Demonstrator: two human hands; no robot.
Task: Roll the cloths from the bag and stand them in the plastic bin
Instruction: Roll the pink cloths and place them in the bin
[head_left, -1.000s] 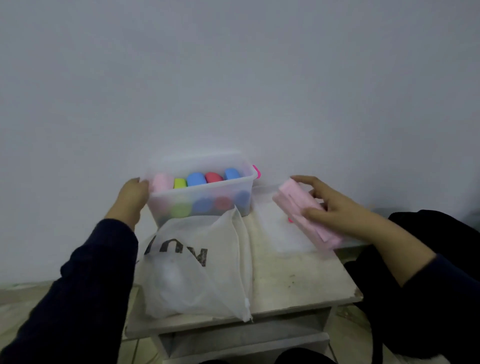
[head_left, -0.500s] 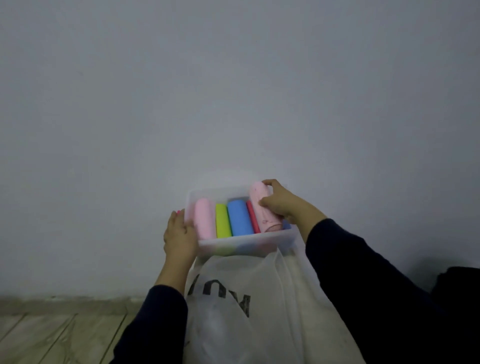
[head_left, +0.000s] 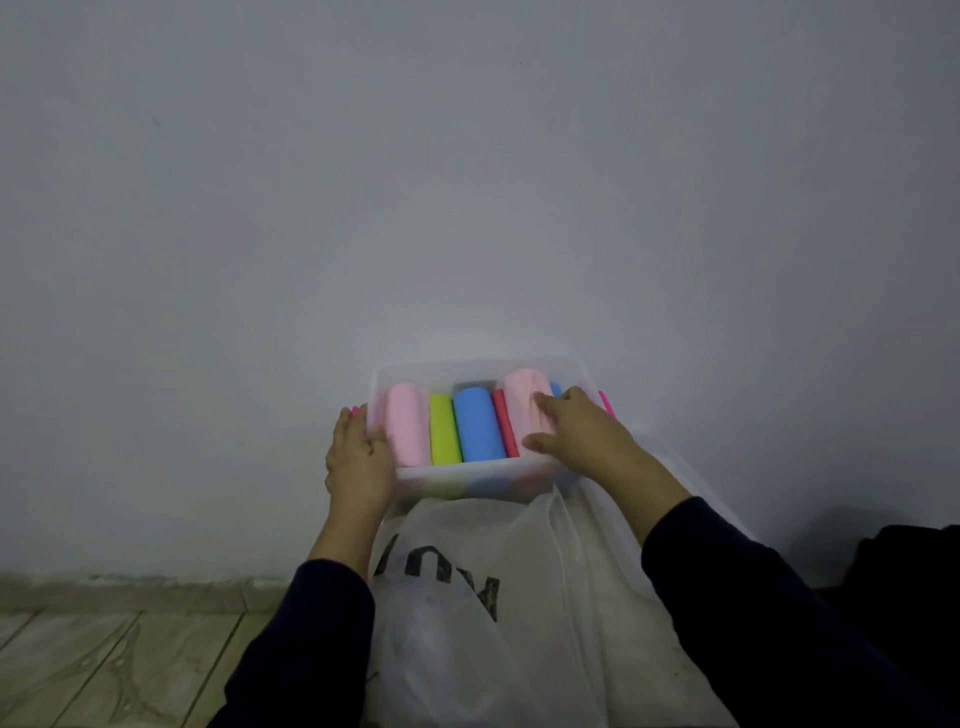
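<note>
I see the translucent plastic bin (head_left: 480, 474) tipped toward the camera between the two hands, against the plain grey wall (head_left: 467, 182). My left hand (head_left: 359, 465) grips the bin's left end, thumb curled over the rim beside a small pink latch (head_left: 355, 410). My right hand (head_left: 582, 434) lies over the right part of the bin, its fingers fairly straight, pressing on the pale pink rolled cloth (head_left: 525, 400) that sits on top of the others there; I cannot tell whether the thumb wraps it. Another pink latch (head_left: 605, 404) shows at the bin's right end.

Just below the bin, nearer the camera, the thin white plastic bag with dark letters (head_left: 457, 613) spreads over the surface, hiding most of it. Left of the bag lies pale wood-patterned floor (head_left: 104, 665); well to the right of the bin is a dark shape I cannot identify.

Inside the bin, from its left end: a light pink roll (head_left: 407, 428), a lime green roll (head_left: 444, 431), a blue roll (head_left: 477, 426), a red roll (head_left: 504, 423) showing as a thin strip, and a sliver of another blue roll (head_left: 555, 388) by the right hand's fingers. They lie packed side by side, touching
</note>
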